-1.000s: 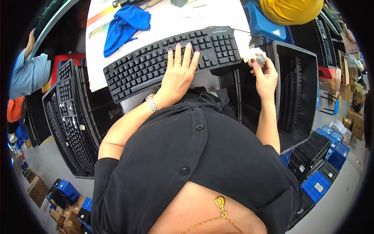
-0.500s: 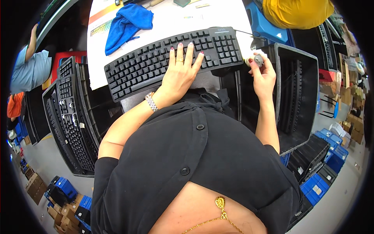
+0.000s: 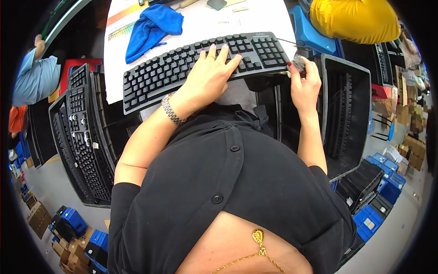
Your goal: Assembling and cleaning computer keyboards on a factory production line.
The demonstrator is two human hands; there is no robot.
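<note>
A black full-size keyboard (image 3: 159, 78) lies slanted along the near edge of the white table, its number pad toward the right. My left hand (image 3: 211, 72) rests on its keys, fingers spread and stretched out, holding nothing. Just off the keyboard's right end, my right hand (image 3: 305, 82) pinches a small grey lump (image 3: 298, 64) between thumb and fingers. What kind of thing the lump is I cannot make out; the fingers partly cover it. A dark cable (image 3: 292, 42) runs from behind the keyboard to the right.
A blue cloth (image 3: 155, 28) lies on the white table (image 3: 117, 68). Left stands a black crate holding several upright keyboards (image 3: 82, 132); right, another black crate (image 3: 323, 114) with keyboards inside. A blue stool (image 3: 310, 32) and a person in yellow (image 3: 353, 20) are at the far right.
My left hand has shifted slightly left on the keys, and the keyboard sits at a slightly different angle. My right hand has turned a little with the grey lump, still beside the keyboard's end.
</note>
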